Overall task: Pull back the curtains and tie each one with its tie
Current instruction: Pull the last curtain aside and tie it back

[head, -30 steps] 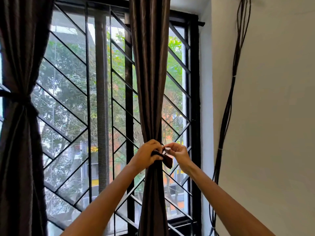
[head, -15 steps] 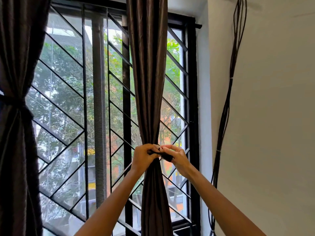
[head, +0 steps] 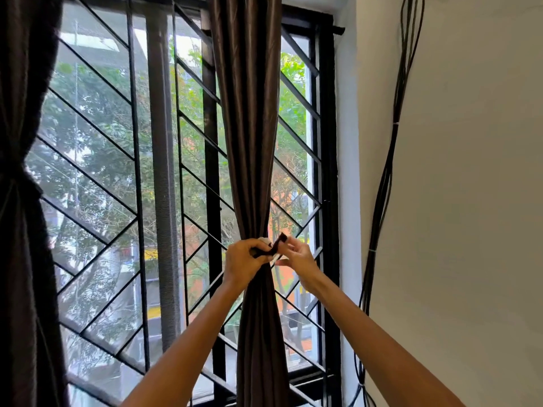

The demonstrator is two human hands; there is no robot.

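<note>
A barred window (head: 164, 177) is filling the wall, a tied dark curtain (head: 20, 230) hanging at its left edge. The brown curtain (head: 249, 127) is hanging gathered mid-window. Left hand (head: 242, 264) is gripping the gather and seemingly the tie (head: 271, 249); right hand (head: 298, 258) is pinching the tie's end.

No readable text, labels, brands, numbers or signs appear anywhere in view. Beyond the window (head: 164, 201), blurred yellow and orange patches on street-level buildings may be signage, but no letters can be made out.
</note>
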